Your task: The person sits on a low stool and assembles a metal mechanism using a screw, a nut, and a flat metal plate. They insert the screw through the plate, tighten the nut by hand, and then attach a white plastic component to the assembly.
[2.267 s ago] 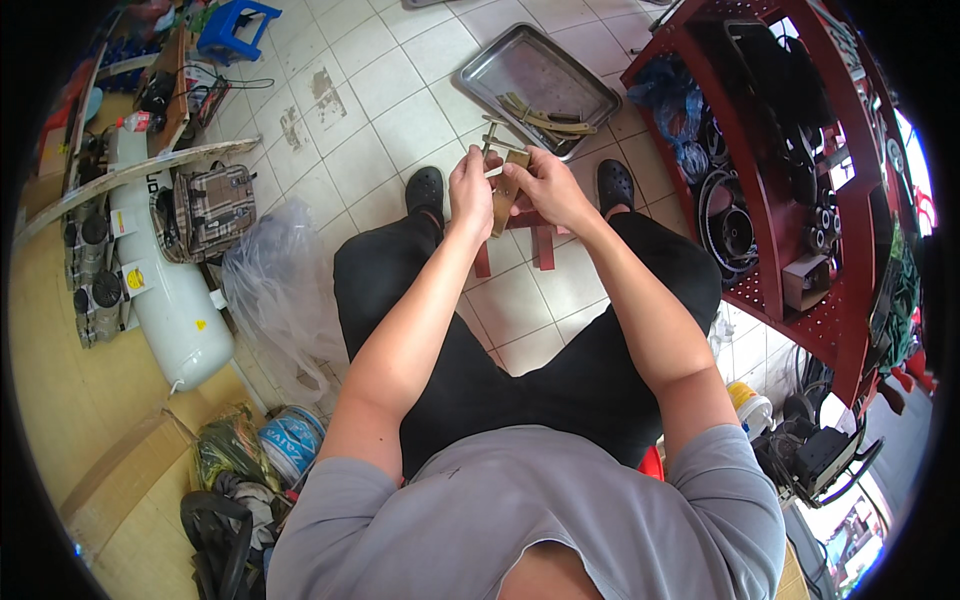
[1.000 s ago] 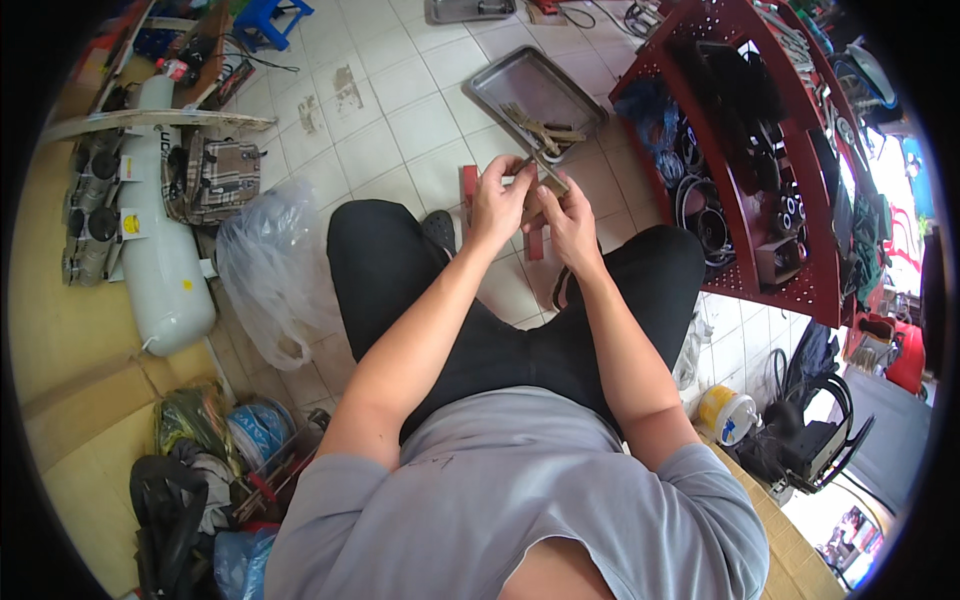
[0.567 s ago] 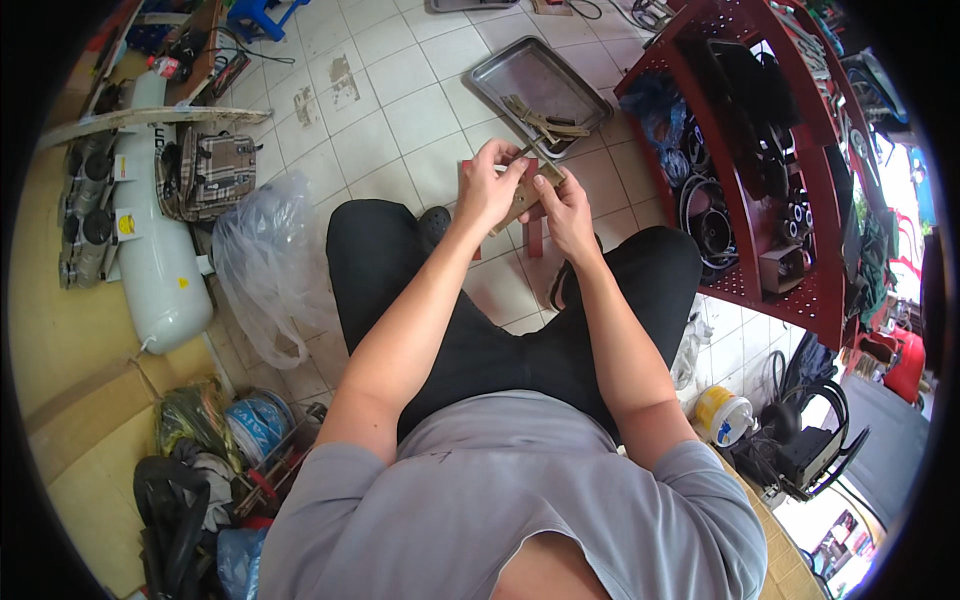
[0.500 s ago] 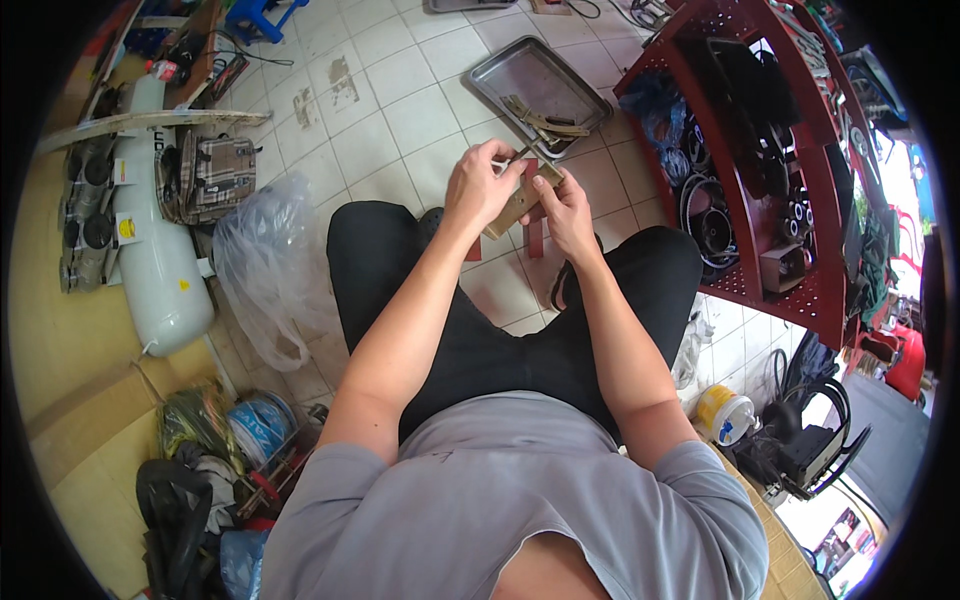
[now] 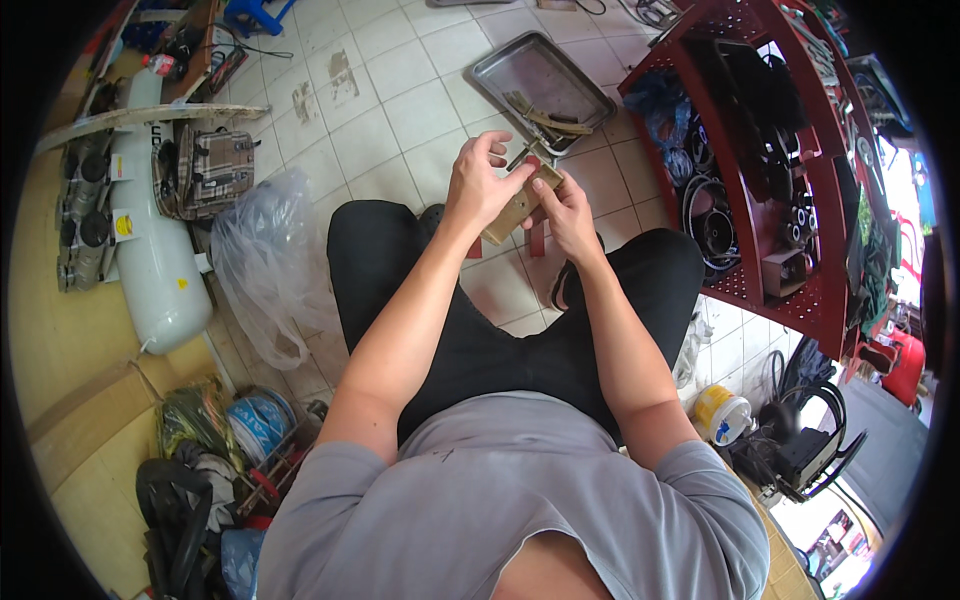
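Gripping, in the head view, a flat brass-coloured metal piece with the right hand, thumb laid on the upper face and fingers clamped around the right-hand edge. Tilting that piece between both sets of fingers, with the lower end toward the body and the upper end near the right thumb. Holding the left hand just beside, with fingers spread apart and slightly curled, thumb stretched toward the piece; cannot tell whether touching it. Showing a thin metal rod just past the left fingers, close to the upper end of the piece.

Having beneath the fingers a low red stand, mostly hidden by hands and piece. Having beyond the fingers, on the tiled floor, a grey metal tray with curved brownish strips lying in the near part. Having well to the right of the fingers a red rack loaded with dark parts. Having to the left of the fingers a clear plastic bag, then, farther out, a plaid bag and a white tank.
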Motion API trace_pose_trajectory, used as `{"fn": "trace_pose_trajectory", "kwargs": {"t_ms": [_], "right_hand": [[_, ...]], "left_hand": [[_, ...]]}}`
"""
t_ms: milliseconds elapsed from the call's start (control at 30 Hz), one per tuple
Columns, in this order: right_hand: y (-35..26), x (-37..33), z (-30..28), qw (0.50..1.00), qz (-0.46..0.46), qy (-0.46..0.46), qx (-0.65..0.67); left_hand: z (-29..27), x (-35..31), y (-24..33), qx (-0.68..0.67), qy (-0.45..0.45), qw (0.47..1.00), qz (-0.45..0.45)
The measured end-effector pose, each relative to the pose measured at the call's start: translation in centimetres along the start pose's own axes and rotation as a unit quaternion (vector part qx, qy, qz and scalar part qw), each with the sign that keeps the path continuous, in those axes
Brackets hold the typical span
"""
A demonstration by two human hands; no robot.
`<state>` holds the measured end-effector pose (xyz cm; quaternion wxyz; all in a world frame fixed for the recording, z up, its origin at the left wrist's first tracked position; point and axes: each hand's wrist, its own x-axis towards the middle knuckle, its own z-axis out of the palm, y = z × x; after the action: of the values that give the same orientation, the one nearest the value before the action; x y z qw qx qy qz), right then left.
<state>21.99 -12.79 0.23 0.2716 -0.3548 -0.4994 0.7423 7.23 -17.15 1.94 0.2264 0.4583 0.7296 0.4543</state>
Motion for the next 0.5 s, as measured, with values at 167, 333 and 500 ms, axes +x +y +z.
{"fn": "trace_pose_trajectory", "kwargs": {"t_ms": [167, 333, 500], "right_hand": [[-0.1, 0.1, -0.1, 1.000, 0.004, -0.002, -0.008], [-0.2, 0.1, 0.0, 1.000, 0.005, -0.006, -0.007], [0.2, 0.2, -0.3, 1.000, 0.004, -0.002, -0.011]], "left_hand": [[-0.2, 0.4, 0.2, -0.086, -0.041, 0.991, -0.094], [0.2, 0.2, -0.7, -0.043, -0.011, 0.999, -0.012], [-0.1, 0.4, 0.2, -0.095, -0.048, 0.990, -0.093]]}}
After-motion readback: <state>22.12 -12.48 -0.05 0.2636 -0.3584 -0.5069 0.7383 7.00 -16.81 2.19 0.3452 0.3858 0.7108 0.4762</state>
